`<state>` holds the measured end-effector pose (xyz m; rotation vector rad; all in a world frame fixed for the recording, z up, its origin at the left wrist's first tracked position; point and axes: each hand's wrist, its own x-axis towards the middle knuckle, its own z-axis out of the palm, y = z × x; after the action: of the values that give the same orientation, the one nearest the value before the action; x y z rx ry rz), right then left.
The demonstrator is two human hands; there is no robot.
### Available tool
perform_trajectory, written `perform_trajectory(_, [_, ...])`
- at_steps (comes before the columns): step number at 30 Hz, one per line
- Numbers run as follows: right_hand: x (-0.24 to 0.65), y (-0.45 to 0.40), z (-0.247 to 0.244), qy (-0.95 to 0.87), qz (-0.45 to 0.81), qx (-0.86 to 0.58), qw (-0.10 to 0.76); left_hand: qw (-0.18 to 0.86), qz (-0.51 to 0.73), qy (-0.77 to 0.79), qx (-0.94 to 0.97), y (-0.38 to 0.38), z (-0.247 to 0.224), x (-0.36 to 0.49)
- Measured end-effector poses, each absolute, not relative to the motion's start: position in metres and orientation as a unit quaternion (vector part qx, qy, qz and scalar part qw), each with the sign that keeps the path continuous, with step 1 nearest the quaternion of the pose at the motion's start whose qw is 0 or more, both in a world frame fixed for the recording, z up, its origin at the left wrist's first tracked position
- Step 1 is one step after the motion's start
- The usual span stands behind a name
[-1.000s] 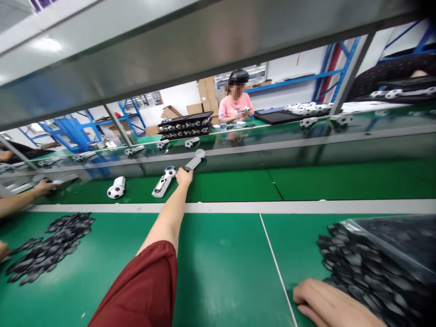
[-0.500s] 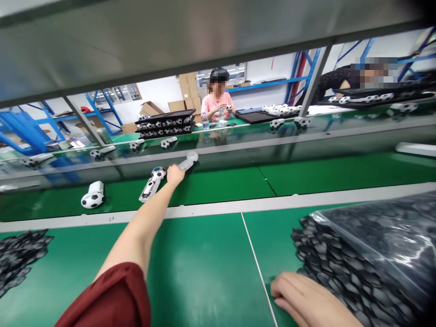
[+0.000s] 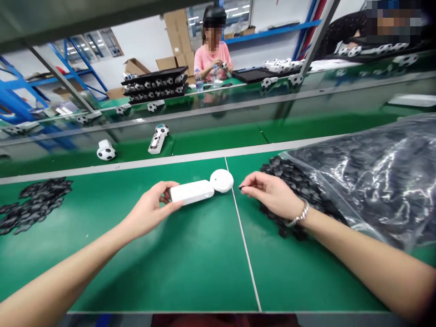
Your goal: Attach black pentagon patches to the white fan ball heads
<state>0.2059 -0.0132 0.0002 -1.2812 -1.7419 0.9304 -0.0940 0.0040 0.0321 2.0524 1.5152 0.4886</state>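
Note:
My left hand grips the handle end of a white device, whose round white head points right, above the green table. My right hand is just right of that round head, its thumb and finger pinched on a small black piece. Beneath and behind my right hand lies a pile of black pieces, partly covered by a clear plastic bag.
Another pile of black pieces lies at the left. Beyond the table edge, a green belt carries football-patterned devices. Across it, a person in pink handles a part beside stacked black trays.
My left hand has come back from the belt with the white device. My right hand has moved up and left and now pinches a small black piece. The view has tilted down.

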Motion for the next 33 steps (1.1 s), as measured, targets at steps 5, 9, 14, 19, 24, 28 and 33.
perform_trajectory(5, [0.204, -0.018, 0.007, -0.663, 0.403, -0.481, 0.408, 0.162, 0.049, 0.494, 0.853, -0.028, 0.031, -0.074])
perform_trajectory(9, [0.205, -0.018, 0.009, -0.673, 0.382, -0.479, 0.414, 0.101, 0.062, 0.413, 0.903, -0.024, 0.031, -0.028])
perform_trajectory(14, [0.209, -0.014, 0.006, -0.673, 0.369, -0.482, 0.422, 0.193, 0.066, 0.390, 0.898, 0.003, 0.018, 0.013])
perform_trajectory(19, [0.210, -0.017, 0.005, -0.730, 0.326, -0.462, 0.384, 0.189, 0.082, 0.411, 0.888, 0.013, 0.006, 0.020])
perform_trajectory(24, [0.206, -0.023, 0.007, -0.794, 0.275, -0.436, 0.324, 0.158, 0.072, 0.422, 0.890, 0.008, 0.004, 0.024])
perform_trajectory(28, [0.202, -0.028, 0.007, -0.834, 0.192, -0.421, 0.299, 0.152, 0.072, 0.414, 0.895, 0.007, 0.004, 0.023])
perform_trajectory(33, [0.197, -0.029, 0.000, -0.833, 0.158, -0.427, 0.313, 0.179, 0.090, 0.400, 0.894, 0.007, 0.007, 0.020])
